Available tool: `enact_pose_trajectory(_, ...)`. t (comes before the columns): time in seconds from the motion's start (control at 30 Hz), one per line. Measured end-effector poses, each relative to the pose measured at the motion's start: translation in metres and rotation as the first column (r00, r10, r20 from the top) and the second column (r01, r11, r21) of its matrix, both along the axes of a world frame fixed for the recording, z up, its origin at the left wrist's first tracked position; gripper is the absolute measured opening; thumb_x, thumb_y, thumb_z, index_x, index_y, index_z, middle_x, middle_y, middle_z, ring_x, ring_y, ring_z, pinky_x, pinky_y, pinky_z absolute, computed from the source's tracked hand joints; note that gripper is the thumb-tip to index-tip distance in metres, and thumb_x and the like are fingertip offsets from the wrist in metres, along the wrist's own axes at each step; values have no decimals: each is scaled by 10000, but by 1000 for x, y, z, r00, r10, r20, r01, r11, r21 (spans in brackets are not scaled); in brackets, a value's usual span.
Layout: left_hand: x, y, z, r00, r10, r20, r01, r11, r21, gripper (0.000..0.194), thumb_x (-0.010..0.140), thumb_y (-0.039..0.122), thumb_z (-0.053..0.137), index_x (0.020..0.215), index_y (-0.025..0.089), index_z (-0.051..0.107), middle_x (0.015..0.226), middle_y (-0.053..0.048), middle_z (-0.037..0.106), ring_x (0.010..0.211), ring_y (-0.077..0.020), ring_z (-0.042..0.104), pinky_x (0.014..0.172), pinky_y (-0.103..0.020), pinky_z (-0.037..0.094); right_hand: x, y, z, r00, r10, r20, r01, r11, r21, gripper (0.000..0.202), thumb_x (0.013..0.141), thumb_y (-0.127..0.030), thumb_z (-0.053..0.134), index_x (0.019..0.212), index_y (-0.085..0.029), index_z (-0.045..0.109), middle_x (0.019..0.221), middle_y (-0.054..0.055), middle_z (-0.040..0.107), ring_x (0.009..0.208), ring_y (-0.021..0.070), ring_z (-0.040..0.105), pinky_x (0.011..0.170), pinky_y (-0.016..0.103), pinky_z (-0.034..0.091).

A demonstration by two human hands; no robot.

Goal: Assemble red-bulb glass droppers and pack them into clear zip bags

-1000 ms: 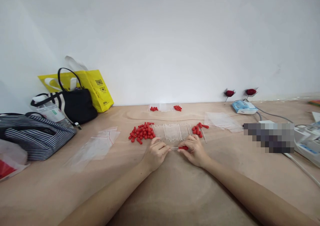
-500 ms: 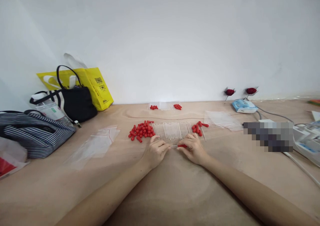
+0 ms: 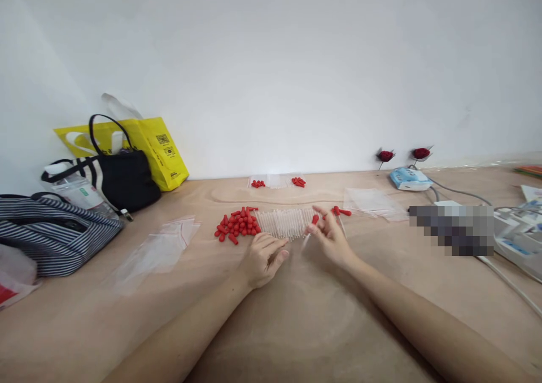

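My right hand (image 3: 332, 243) pinches a clear stick with a red rubber tip (image 3: 315, 220) at its upper end, tilted over the near right edge of a row of clear sticks (image 3: 284, 223). My left hand (image 3: 262, 260) rests just in front of the row, thumb and fingers apart, with nothing visible in it. A heap of red rubber tips (image 3: 237, 225) lies at the row's left end. On the right, a few more red pieces (image 3: 345, 212) lie partly behind my right hand.
Clear zip bags lie left (image 3: 163, 250) and right (image 3: 372, 202). Near the wall is a bag with red pieces (image 3: 277, 181). Handbags and a yellow bag (image 3: 163, 151) stand far left; a tissue pack (image 3: 410, 179), cables and a power strip are right.
My left hand has let go of the stick and its fingers have parted. My right hand has raised the red-tipped stick and turned it from level to steep.
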State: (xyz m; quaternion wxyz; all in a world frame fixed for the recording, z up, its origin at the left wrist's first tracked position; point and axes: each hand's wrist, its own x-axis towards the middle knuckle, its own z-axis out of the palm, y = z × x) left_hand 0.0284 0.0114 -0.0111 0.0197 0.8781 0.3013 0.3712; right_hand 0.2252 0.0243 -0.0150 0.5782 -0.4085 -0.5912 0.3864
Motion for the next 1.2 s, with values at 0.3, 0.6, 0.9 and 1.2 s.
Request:
enact_pose_trajectory(0.3, 1, 2, -3, 994, 0, -107, -8, 998, -69, 190, 840, 255, 472, 925, 168, 618, 842, -51, 642, 803, -170, 551, 785, -347, 395, 103, 58, 3, 572, -383, 725, 565, 825, -9, 284, 727, -433, 523, 883, -195, 539, 642, 23, 620, 632, 178, 576, 536, 251, 343)
enact_pose_trajectory(0.6, 1, 3, -6, 991, 6, -131, -17, 996, -87, 194, 845, 261, 466, 907, 179, 631, 828, -38, 642, 793, -161, 556, 778, -332, 387, 95, 65, -14, 345, -318, 883, 600, 798, 53, 405, 755, -493, 493, 1023, -191, 522, 842, 67, 667, 823, 233, 596, 607, 275, 352)
enact_pose_trajectory(0.9, 1, 2, -5, 990, 2, -142, -14, 996, -87, 198, 852, 262, 452, 888, 195, 636, 794, -34, 642, 775, -162, 562, 755, -330, 392, 113, 57, -10, 239, -357, 903, 574, 802, 165, 280, 791, -358, 436, 920, -201, 628, 877, 84, 648, 812, 221, 581, 630, 299, 358)
enact_pose_trajectory(1.2, 1, 1, -3, 988, 1, -155, -15, 996, -92, 190, 851, 248, 457, 873, 190, 636, 788, -35, 638, 774, -165, 556, 747, -331, 395, 114, 56, -15, 100, -360, 927, 515, 816, 262, 256, 780, -314, 445, 875, -206, 657, 923, 100, 607, 883, 238, 525, 691, 330, 339)
